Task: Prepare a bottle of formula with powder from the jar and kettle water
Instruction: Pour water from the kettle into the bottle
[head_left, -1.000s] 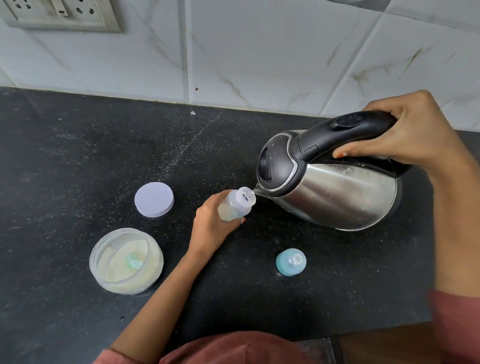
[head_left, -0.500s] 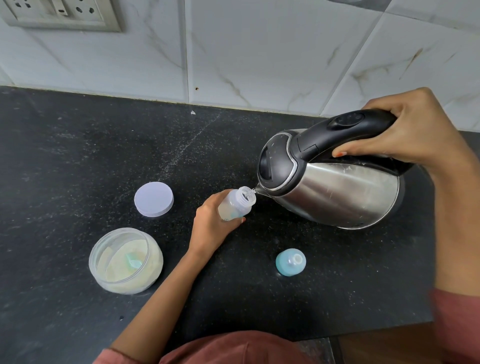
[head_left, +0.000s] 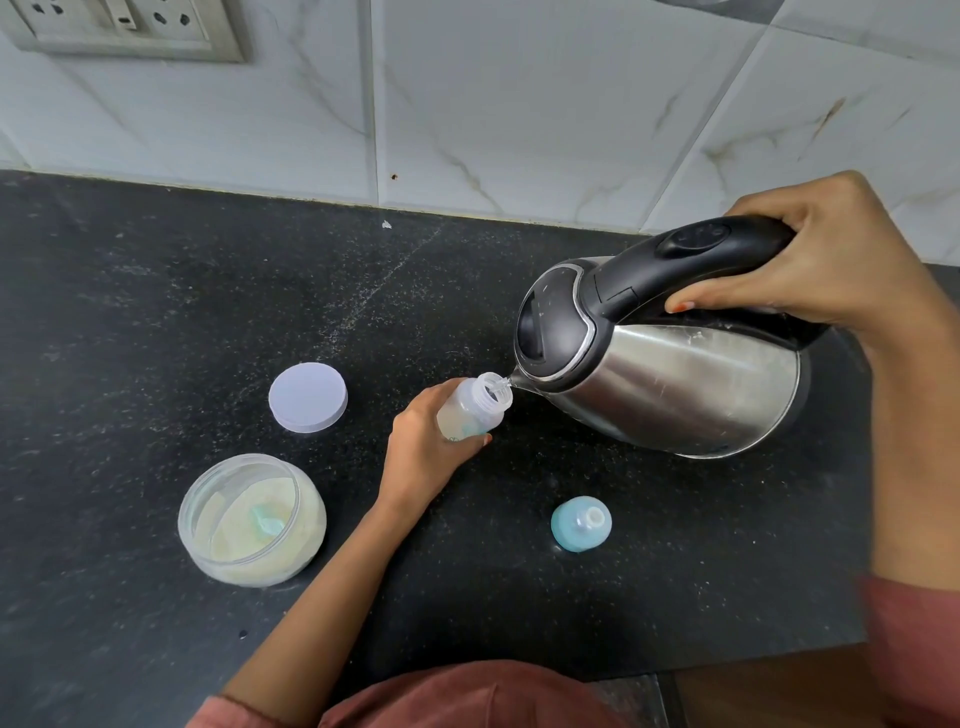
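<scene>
counter (head_left: 156, 291): jar (head_left: 252, 519) front-left, scoop (head_left: 265, 522) in it | lid (head_left: 307, 397) behind jar | bottle (head_left: 472, 408) right of lid | kettle (head_left: 660, 374) right, spout at bottle mouth | teat cap (head_left: 581, 523) before kettle

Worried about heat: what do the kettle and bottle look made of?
Kettle: brushed steel body by its streaky shine, with a matte black, probably plastic, handle and lid. Bottle: cloudy see-through plastic, likely; threads moulded at its neck.

The right hand (head_left: 826, 260) grips the black handle of the steel kettle (head_left: 670, 384), tilted with its spout at the open mouth of the bottle (head_left: 475, 408). The left hand (head_left: 423, 447) holds that bottle on the dark desk (head_left: 130, 312). An open powder jar (head_left: 252, 519), its lid (head_left: 308, 397) and a blue teat cap (head_left: 581, 523) lie nearby.
</scene>
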